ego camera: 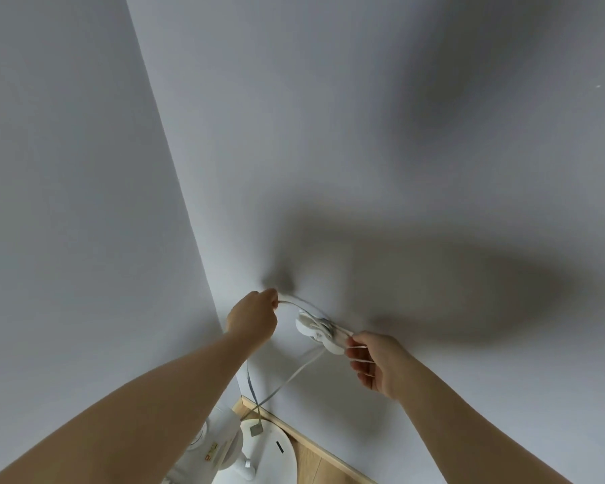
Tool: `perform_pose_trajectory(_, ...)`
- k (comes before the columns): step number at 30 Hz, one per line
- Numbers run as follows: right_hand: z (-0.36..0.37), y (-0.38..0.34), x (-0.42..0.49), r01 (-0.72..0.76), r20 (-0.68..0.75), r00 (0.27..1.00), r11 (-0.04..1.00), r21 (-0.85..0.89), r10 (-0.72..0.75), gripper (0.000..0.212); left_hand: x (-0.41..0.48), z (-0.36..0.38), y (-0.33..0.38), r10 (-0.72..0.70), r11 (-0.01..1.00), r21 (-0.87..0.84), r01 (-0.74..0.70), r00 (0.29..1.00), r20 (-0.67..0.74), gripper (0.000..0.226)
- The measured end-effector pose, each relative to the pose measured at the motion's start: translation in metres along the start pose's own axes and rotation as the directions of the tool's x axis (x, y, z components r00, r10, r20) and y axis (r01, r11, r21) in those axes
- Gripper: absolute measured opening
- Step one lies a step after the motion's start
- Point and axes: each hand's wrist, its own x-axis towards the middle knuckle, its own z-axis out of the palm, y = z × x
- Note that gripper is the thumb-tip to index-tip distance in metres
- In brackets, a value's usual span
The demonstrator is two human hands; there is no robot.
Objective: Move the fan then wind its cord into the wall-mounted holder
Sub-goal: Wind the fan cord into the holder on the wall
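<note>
A white cord holder (311, 330) is fixed to the white wall near the room corner, with turns of white cord (296, 373) lying across it. My left hand (254, 317) pinches a loop of the cord to the holder's upper left. My right hand (379, 365) holds several cord strands in its curled fingers just right of the holder. One strand runs down from the holder to the white fan (238, 452), which stands on the floor below, between my forearms. Only the fan's base and lower body show.
Two white walls meet in a corner (189, 211) left of the holder. A wooden skirting board (315, 448) and light wood floor show at the bottom beside the fan's round base.
</note>
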Motion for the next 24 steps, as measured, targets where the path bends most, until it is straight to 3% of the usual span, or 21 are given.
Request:
perform_pose_trajectory(4,-0.008,0.004,0.002,-0.013,-0.013,1.000,1.000,0.001,0.013,0.021,0.003,0.015,-0.010,-0.080,0.993,0.097,0.063,0.979,0.186,0.037)
perform_pose_trajectory(7,-0.012,0.006,0.004,-0.020,-0.017,1.000,1.000,0.007,0.020,0.020,0.005,0.022,-0.010,-0.168,0.983,-0.013,0.182,0.929,0.331,0.053)
perform_pose_trajectory(10,-0.011,0.007,0.005,-0.020,-0.016,1.000,1.000,0.014,0.020,0.019,-0.001,0.033,0.004,-0.105,0.979,-0.126,0.163,0.921,0.376,0.073)
perform_pose_trajectory(13,-0.008,0.007,0.006,-0.020,-0.008,1.000,1.000,0.016,0.020,0.019,-0.009,0.041,0.022,-0.035,0.957,-0.264,0.117,0.954,0.298,0.066)
perform_pose_trajectory(17,-0.007,0.008,0.007,-0.023,-0.009,1.000,0.999,0.025,0.023,0.019,-0.012,0.040,0.032,0.021,0.960,-0.281,-0.006,0.999,0.049,0.037)
perform_pose_trajectory(20,-0.008,0.010,0.009,-0.031,-0.010,0.999,0.999,0.039,0.032,0.019,-0.015,0.040,0.030,0.168,0.976,-0.131,-0.175,0.984,-0.057,0.029)
perform_pose_trajectory(24,-0.010,0.011,0.012,-0.034,-0.012,0.999,0.998,0.051,0.035,0.019,-0.013,0.040,0.022,0.279,0.959,-0.034,-0.280,0.960,-0.033,0.040)
